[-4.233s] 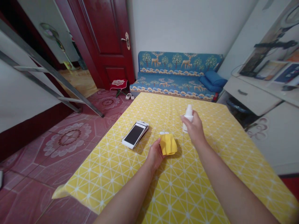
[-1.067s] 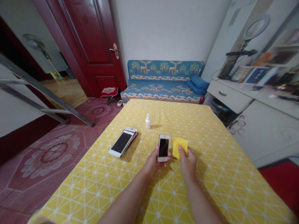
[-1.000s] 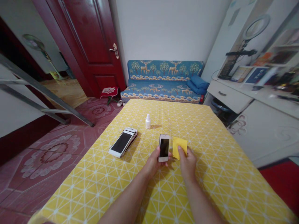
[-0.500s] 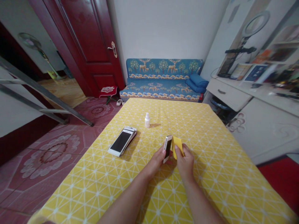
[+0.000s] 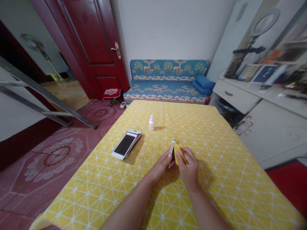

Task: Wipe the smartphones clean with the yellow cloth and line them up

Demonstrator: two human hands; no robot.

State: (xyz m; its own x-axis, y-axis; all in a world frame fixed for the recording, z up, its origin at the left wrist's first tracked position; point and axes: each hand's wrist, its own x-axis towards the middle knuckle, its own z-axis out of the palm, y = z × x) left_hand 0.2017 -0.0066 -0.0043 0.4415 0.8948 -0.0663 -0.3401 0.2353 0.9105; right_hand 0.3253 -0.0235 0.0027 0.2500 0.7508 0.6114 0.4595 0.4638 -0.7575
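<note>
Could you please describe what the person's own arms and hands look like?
The left hand and right hand are both ungloved. The left forearm and right forearm are bare up to the picture's lower edge, with no sleeve, watch or bracelet in view. No ring shows either, though some fingers are hidden.

Here's the blue deer-print fabric sofa [image 5: 158,87] by a pale wall [image 5: 177,28], red-topped stool [image 5: 111,92] beside it, dark-red panelled door [image 5: 99,41] behind.

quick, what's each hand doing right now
Left hand: closed, holding a phone on edge.
Right hand: closed, holding a yellow cloth beside it.
</note>
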